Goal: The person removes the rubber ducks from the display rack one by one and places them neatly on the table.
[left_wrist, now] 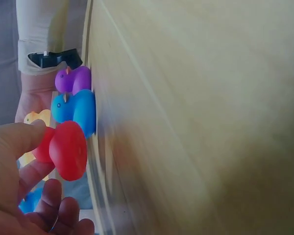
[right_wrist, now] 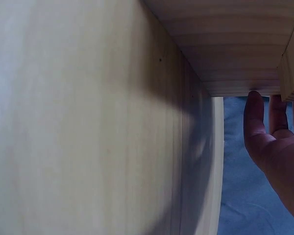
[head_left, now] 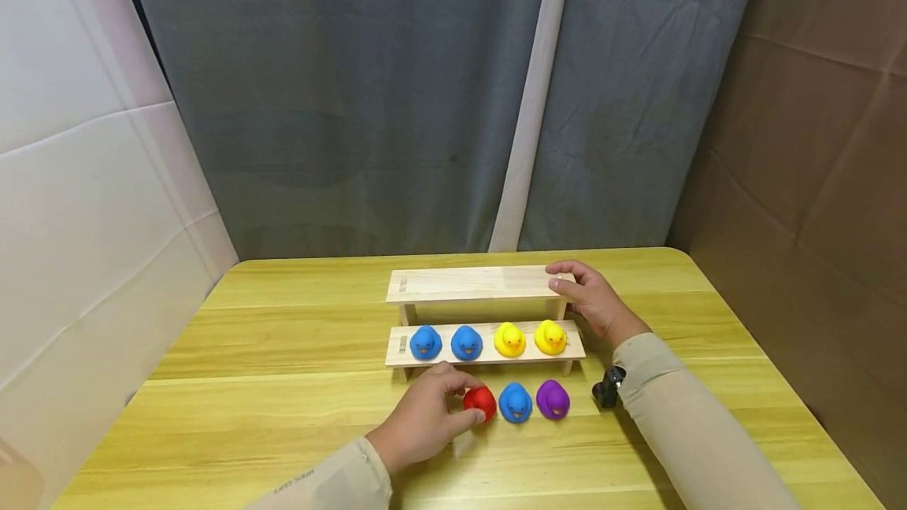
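Red rounded toy duck [head_left: 480, 406] is lower centre, left hand [head_left: 431, 414] pinching it, right hand [head_left: 597, 302] clamped on the pale wooden upper shelf [head_left: 468, 283], and a sideways slip could topple the blue rounded toy duck [head_left: 516, 403] alongside!

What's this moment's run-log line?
left hand: pinches red duck; right hand: holds upper wooden shelf; lower shelf: two blue ducks, two yellow ducks

Left hand [head_left: 430, 414] in pinch, right hand [head_left: 594, 304] farther forward
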`<act>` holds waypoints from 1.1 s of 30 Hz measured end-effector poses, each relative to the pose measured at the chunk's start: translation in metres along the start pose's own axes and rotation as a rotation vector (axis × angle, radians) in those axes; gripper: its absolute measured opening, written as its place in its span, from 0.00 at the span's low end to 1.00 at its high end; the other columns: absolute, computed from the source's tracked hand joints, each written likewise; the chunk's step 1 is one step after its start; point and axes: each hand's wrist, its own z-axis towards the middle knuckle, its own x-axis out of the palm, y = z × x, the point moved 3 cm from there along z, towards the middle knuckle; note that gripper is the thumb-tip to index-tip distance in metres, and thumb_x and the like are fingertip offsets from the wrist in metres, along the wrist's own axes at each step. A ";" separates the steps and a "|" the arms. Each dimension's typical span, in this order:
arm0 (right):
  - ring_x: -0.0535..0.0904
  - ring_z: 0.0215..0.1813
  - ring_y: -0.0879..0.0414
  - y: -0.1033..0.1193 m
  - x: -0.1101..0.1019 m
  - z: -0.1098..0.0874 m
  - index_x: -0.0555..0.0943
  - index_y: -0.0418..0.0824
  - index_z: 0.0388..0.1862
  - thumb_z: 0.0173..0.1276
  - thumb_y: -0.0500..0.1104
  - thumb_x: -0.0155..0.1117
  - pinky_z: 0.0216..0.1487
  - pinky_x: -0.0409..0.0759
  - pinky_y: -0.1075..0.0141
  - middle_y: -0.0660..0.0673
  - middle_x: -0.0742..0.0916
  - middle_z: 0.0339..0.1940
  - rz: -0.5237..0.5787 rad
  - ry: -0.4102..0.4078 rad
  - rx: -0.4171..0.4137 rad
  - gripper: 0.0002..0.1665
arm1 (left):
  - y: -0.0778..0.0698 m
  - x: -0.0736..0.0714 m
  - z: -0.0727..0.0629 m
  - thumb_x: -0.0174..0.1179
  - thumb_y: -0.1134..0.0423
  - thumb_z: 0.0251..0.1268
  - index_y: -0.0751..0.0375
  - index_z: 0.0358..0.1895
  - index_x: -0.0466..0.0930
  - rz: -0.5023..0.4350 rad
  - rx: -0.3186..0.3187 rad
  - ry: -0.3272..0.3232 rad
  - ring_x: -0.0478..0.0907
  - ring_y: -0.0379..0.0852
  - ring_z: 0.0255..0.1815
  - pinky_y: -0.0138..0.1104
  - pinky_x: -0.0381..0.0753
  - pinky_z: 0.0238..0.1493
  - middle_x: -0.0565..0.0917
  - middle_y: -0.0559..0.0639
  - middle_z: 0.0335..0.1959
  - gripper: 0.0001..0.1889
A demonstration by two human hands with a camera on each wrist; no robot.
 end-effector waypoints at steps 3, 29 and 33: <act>0.76 0.61 0.45 0.000 0.000 0.000 0.73 0.34 0.69 0.81 0.45 0.60 0.71 0.72 0.42 0.37 0.70 0.76 -0.001 -0.003 0.002 0.25 | 0.001 0.001 0.001 0.77 0.58 0.61 0.51 0.48 0.89 0.024 -0.016 0.000 0.75 0.44 0.41 0.33 0.76 0.44 0.79 0.40 0.38 0.13; 0.76 0.65 0.42 0.000 0.000 -0.001 0.73 0.34 0.70 0.82 0.45 0.60 0.74 0.70 0.41 0.37 0.71 0.76 -0.006 0.000 0.003 0.25 | 0.006 0.004 0.007 0.79 0.60 0.56 0.51 0.42 0.85 0.135 -0.016 0.020 0.68 0.37 0.27 0.32 0.70 0.31 0.75 0.43 0.26 0.14; 0.75 0.68 0.40 0.000 0.000 -0.001 0.72 0.34 0.70 0.82 0.46 0.60 0.76 0.68 0.39 0.37 0.70 0.77 -0.012 0.000 0.007 0.26 | 0.006 0.004 0.007 0.79 0.60 0.56 0.51 0.42 0.85 0.137 -0.017 0.024 0.68 0.37 0.27 0.32 0.69 0.30 0.75 0.44 0.26 0.14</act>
